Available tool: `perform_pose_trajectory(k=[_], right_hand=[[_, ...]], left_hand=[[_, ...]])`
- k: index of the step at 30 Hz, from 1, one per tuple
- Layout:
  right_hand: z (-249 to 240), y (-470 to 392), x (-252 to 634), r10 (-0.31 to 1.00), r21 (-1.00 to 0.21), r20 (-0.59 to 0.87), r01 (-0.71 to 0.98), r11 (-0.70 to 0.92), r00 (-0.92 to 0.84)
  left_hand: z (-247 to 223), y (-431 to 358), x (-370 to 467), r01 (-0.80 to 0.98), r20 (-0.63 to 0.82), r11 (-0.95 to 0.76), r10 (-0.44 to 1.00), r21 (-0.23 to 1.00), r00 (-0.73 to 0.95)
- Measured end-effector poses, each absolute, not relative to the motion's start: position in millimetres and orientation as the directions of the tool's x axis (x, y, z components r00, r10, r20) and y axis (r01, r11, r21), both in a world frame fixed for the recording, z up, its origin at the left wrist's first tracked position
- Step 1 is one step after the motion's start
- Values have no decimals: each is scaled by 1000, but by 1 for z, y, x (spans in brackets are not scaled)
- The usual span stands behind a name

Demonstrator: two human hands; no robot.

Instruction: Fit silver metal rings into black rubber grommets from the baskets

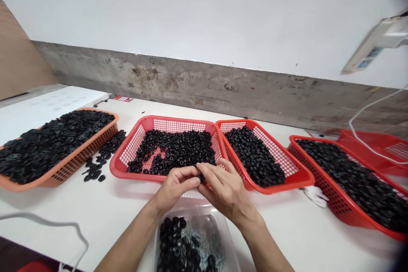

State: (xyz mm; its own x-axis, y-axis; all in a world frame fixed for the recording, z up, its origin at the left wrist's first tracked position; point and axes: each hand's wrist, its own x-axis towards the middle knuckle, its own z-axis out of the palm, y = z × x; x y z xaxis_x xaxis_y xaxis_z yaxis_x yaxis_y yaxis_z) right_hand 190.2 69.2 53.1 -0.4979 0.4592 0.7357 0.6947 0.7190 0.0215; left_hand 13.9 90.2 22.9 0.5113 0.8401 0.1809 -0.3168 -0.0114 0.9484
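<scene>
My left hand (174, 186) and my right hand (223, 187) meet over the front rim of the middle red basket (118, 165). Between their fingertips is a small black part (200, 177), mostly covered by the fingers. Both hands are closed on it. Many small black ring-like parts (181, 146) lie in that basket, with bare mesh showing at its left. Below my hands stands a clear plastic bin (229, 242), with black round parts (174, 244) on its left side and small shiny metal pieces (207, 233) on its right.
An orange basket (68, 165) of flat black parts stands left, loose black pieces (95, 168) beside it. Two more filled red baskets (287, 185) (347, 212) stand right, a white glove (316, 196) between them. A white cable (47, 221) crosses the table's front left.
</scene>
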Motion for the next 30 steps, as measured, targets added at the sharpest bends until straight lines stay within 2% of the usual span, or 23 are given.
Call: perform_pose_trajectory(k=[14,21,24,30], right_hand=[[53,69,188,468,10,755,722,692,-460],[54,65,181,474,-3,773,745,667,-422],[60,62,184,557,-132,716,702,700,-421],[69,60,198,726,-534,536,494,687,-430]], left_hand=[[24,84,22,-330,173,-30,894,943,413],[27,85,22,-333,205,-59,882,941,423],[26,86,20,-326,183,-38,885,945,429],[21,86,16,-353,157,6,889,936,431]])
